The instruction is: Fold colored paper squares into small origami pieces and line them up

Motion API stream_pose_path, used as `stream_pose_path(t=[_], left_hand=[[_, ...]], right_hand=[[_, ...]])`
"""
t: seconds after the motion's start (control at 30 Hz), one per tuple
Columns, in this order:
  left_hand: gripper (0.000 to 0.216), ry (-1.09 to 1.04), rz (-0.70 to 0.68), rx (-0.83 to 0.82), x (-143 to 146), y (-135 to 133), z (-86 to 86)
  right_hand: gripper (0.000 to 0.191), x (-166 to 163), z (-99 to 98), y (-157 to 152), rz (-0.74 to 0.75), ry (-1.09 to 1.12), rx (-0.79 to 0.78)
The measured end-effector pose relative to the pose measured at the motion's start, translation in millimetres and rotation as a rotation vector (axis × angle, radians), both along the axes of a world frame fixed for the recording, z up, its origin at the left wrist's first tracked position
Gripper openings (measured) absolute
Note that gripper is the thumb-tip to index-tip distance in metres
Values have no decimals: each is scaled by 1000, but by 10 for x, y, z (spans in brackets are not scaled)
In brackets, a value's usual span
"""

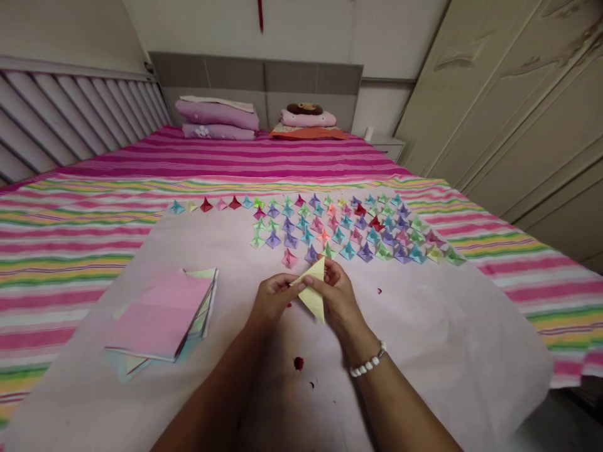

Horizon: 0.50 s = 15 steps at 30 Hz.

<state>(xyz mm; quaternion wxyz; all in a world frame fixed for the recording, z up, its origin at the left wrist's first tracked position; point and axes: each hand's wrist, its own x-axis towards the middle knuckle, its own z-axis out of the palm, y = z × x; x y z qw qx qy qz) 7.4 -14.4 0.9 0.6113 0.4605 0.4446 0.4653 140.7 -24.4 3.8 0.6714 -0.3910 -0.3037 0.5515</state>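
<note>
Both hands meet over a pale pink sheet [452, 351] spread on the bed. Between them is a light yellow folded paper [313, 290], a pointed triangular shape. My left hand [272, 300] pinches its left edge. My right hand [336, 296], with a white bead bracelet at the wrist, grips its right side. Just beyond the hands lie several small folded paper shapes [339, 231] in many colours, set out in rows. A stack of coloured paper squares [162, 317], pink on top, lies to the left of my left forearm.
The bed has a pink, green and yellow striped cover [70, 238]. Folded pillows and bedding [219, 118] sit at the headboard. A wardrobe [518, 107] stands on the right, a slatted panel on the left. Small dark red bits [298, 363] lie between my forearms.
</note>
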Motion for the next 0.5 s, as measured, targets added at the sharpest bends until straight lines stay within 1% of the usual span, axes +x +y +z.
stream_pose_path(t=[0.03, 0.1, 0.17, 0.23, 0.37, 0.43, 0.5], left_hand=[[31, -20, -26, 2, 8, -3, 9], [31, -53, -71, 1, 23, -5, 21], [31, -69, -97, -7, 30, -6, 32], [31, -65, -117, -20, 27, -7, 44], [30, -39, -138, -26, 13, -6, 49], [30, -27, -120, -18, 6, 3, 24], [32, -32, -75, -15, -4, 19, -16]], right_hand=[[51, 1, 24, -14, 32, 10, -26], [38, 6, 58, -45, 73, -6, -86], [29, 12, 64, -67, 59, -45, -115], [27, 19, 50, -73, 2, -67, -108], [33, 53, 36, -47, -96, -48, -93], [31, 86, 52, -26, -143, -26, -77], [30, 122, 70, -9, -139, 4, -53]])
